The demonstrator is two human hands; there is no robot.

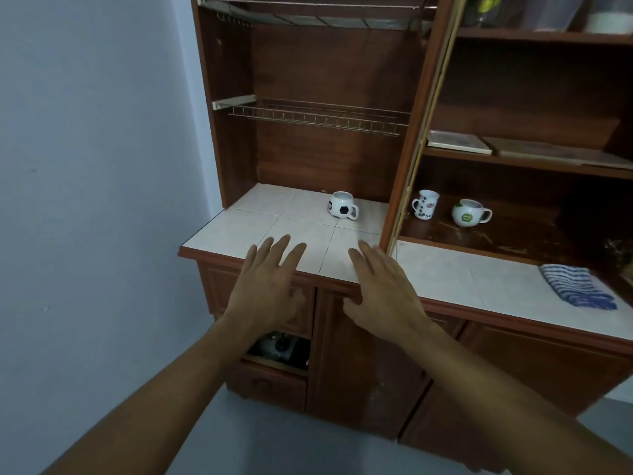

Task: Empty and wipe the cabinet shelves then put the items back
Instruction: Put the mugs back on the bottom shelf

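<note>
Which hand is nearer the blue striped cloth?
Right. The right hand is at the counter front edge, left of the blue striped cloth; the left hand lies farther left, beyond the right one.

Cabinet (pixel 325 70): reddish-brown wood, darker in right shelves. Countertop (pixel 246 231): pale cream tiles, thin grey grid lines. Football mug (pixel 342 205): white, black patches. Tall mug (pixel 425 204): white, dark dots. Round mug (pixel 467 214): white, green emblem. Cloth (pixel 575 286): blue and white stripes. Wire rack (pixel 315 116): pale gold metal. Wall (pixel 102 166): light blue-grey. Floor (pixel 274 440): grey.
</note>
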